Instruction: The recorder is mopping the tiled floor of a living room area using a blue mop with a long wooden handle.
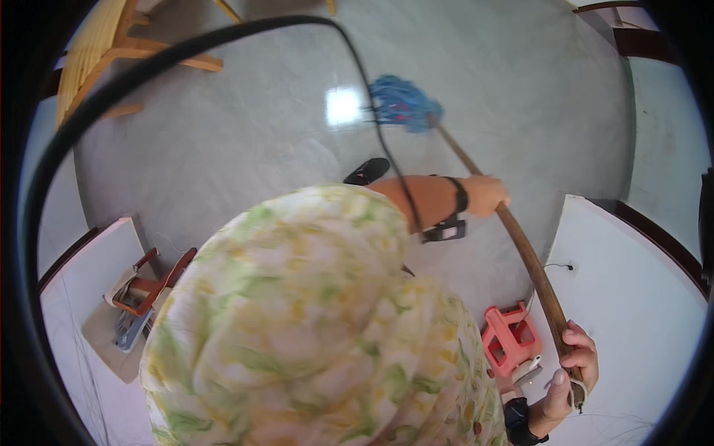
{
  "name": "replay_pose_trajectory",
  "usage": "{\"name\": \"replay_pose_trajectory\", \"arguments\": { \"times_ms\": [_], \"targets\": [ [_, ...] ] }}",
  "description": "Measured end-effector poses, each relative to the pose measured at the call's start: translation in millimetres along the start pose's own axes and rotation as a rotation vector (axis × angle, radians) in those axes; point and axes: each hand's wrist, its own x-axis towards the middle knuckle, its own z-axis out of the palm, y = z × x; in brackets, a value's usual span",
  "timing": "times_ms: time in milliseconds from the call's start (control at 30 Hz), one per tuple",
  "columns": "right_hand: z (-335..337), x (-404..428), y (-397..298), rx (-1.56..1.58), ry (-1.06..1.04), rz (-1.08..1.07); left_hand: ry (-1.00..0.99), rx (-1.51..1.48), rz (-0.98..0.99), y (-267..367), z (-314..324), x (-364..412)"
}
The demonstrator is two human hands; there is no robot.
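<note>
A mop with a long wooden handle [524, 245] slants from the lower right up to its blue cloth-strip head [404, 106], which lies on the grey floor. My left hand [488, 195] is closed around the handle's middle, with a black strap and a small dark device at that wrist. Near the top end of the handle, by a loop of pale cord, my right hand [580, 362] grips it with fingers and thumb. That wrist also wears a black band. My patterned shirt covers the lower middle of the view, and a dark shoe shows beside it.
A pink plastic stool [510, 340] with objects beside it stands near the right wall [625, 312]. Wooden furniture [167, 53] is at the upper left. A chair [148, 284] stands by the left wall. A black cable [223, 36] arcs across the view.
</note>
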Motion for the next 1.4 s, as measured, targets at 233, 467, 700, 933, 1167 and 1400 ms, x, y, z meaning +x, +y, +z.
{"name": "replay_pose_trajectory", "arguments": {
  "times_ms": [233,467,700,933,1167,1400],
  "targets": [
    [-61,35,51,-0.271,-0.104,-0.049,0.013,-0.07,-0.002,41,81,114],
    [-122,50,95,0.206,0.075,-0.01,0.047,-0.028,-0.03,46,78,73],
    [-46,112,199,0.563,-0.28,0.354,-0.02,0.04,-0.448,-48,75,-46],
    [70,123,198,0.721,-0.95,0.196,0.181,0.294,-1.017,-78,70,-194],
    [-30,75,247,0.602,-0.851,-0.144,0.354,0.415,-0.839,-31,137,-118],
    [-204,13,305,0.467,-0.421,-0.169,0.225,0.326,-0.255,29,214,52]
  ]
}}
